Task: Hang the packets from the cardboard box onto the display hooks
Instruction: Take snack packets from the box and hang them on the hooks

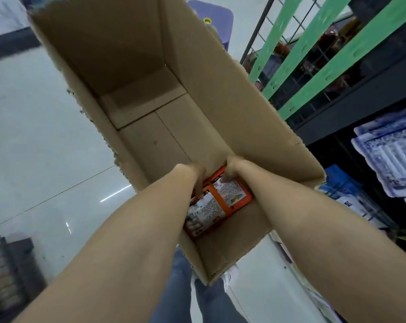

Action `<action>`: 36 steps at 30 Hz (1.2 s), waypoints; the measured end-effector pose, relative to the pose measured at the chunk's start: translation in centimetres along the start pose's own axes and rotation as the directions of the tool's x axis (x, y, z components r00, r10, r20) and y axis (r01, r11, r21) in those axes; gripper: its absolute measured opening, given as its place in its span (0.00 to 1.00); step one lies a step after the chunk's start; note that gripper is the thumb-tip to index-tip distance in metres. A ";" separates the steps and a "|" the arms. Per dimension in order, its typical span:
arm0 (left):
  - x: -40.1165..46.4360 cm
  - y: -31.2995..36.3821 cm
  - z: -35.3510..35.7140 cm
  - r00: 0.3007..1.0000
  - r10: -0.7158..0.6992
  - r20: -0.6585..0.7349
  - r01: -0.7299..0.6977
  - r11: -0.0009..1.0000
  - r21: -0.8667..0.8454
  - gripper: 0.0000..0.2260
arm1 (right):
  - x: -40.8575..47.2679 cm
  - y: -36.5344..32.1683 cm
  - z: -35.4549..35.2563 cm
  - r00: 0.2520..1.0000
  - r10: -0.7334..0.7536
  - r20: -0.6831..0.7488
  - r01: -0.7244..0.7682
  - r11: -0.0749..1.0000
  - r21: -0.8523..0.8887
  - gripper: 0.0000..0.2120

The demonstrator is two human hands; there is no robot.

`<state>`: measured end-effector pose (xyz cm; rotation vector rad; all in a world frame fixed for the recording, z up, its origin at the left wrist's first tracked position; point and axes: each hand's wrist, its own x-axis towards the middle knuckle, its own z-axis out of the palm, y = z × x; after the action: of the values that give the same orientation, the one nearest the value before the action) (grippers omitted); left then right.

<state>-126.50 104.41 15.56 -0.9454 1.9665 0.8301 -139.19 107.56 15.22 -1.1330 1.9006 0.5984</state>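
Shop aisle, glossy pale floor [45, 141]; tall box [232, 94] open at top, both arms reaching in.

Left hand [198, 180] and right hand [230, 172] deep in the box, fingers curled onto orange packets [217, 203] at the bottom; fingertips partly hidden. Packets lie just under and nearer than the fingers. Box walls close in on both wrists. Right of the fingers: green rack [314, 50], blue-white packs [391, 150]. Beyond them: purple bin [211, 12].

Cardboard box [220, 94] — open-topped, brown, upright on the floor. Orange packets [217, 203] with white printed panels lie flat at its near end — stacked, count indeterminate.
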 end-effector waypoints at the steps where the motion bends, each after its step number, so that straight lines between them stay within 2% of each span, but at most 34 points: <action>1: 0.2 0.0 0.0 1.000 0.013 -0.013 -0.013 1.000 0.012 0.20 | 0.1 0.0 0.0 1.000 -0.008 -0.002 0.008 1.000 0.019 0.25; 4: 0.5 -0.4 -0.2 1.000 0.018 -0.010 -0.018 1.000 -0.012 0.16 | 0.6 -0.4 0.3 0.999 -0.018 -0.027 0.020 0.997 0.080 0.20; 7: 0.5 -1.3 -0.9 1.000 0.003 -0.022 -0.004 0.999 -0.050 0.13 | 1.3 -0.9 0.3 0.991 -0.050 -0.127 0.073 0.979 0.188 0.14; 11: 0.5 -2.9 -3.0 0.998 -0.041 -0.051 0.028 0.975 -0.221 0.11 | 2.1 -2.2 -1.1 0.967 -0.070 -0.246 0.160 0.916 0.368 0.12; 15: 0.4 -4.1 -4.9 0.991 -0.068 -0.119 0.035 0.966 -0.257 0.06 | 2.8 -3.8 -3.1 0.928 0.060 -0.368 0.191 0.770 0.609 0.09; 17: 0.3 -4.7 -4.9 0.992 -0.071 -0.108 0.037 0.958 -0.284 0.10 | 2.8 -4.4 -3.6 0.915 0.108 -0.388 0.195 0.725 0.661 0.11; 20: 0.3 -5.3 -4.3 0.990 -0.100 -0.098 0.067 0.954 -0.292 0.24 | 2.2 -4.5 -3.1 0.939 0.093 -0.330 0.142 0.770 0.622 0.19; 24: 1.1 -5.2 -3.7 0.984 -0.141 -0.105 0.102 0.945 -0.309 0.38 | 1.1 -3.9 -1.4 0.976 0.075 -0.202 0.032 0.877 0.480 0.30; 26: 1.5 -5.2 -3.2 0.981 -0.154 -0.120 0.109 0.940 -0.322 0.44 | 0.8 -3.7 -0.5 0.987 0.119 -0.110 -0.048 0.864 0.501 0.38; 28: 1.7 -5.2 -2.7 0.977 -0.159 -0.140 0.100 0.928 -0.359 0.43 | 0.6 -3.9 0.3 0.992 0.120 0.040 -0.122 0.826 0.550 0.47; 30: 1.8 -5.1 -2.2 0.964 -0.159 -0.214 0.065 0.920 -0.387 0.41 | 0.4 -4.2 0.9 0.983 0.073 0.169 -0.147 0.864 0.482 0.50; 32: 2.0 -5.2 -2.0 0.933 -0.150 -0.326 0.018 0.927 -0.374 0.42 | 0.7 -4.0 1.3 0.984 0.033 0.173 -0.105 0.898 0.427 0.46; 33: 2.1 -5.3 -2.0 0.924 -0.136 -0.356 0.002 0.936 -0.352 0.43 | 0.7 -3.9 1.3 0.985 0.029 0.171 -0.105 0.885 0.453 0.48; 36: 2.5 -5.8 -2.2 0.940 -0.101 -0.326 0.015 0.966 -0.256 0.46 | 0.8 -3.7 0.9 0.987 0.035 0.157 -0.120 0.809 0.575 0.51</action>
<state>-123.51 98.95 13.25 -1.3649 2.1401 0.9484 -135.79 106.08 14.04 -0.5952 1.8278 0.1002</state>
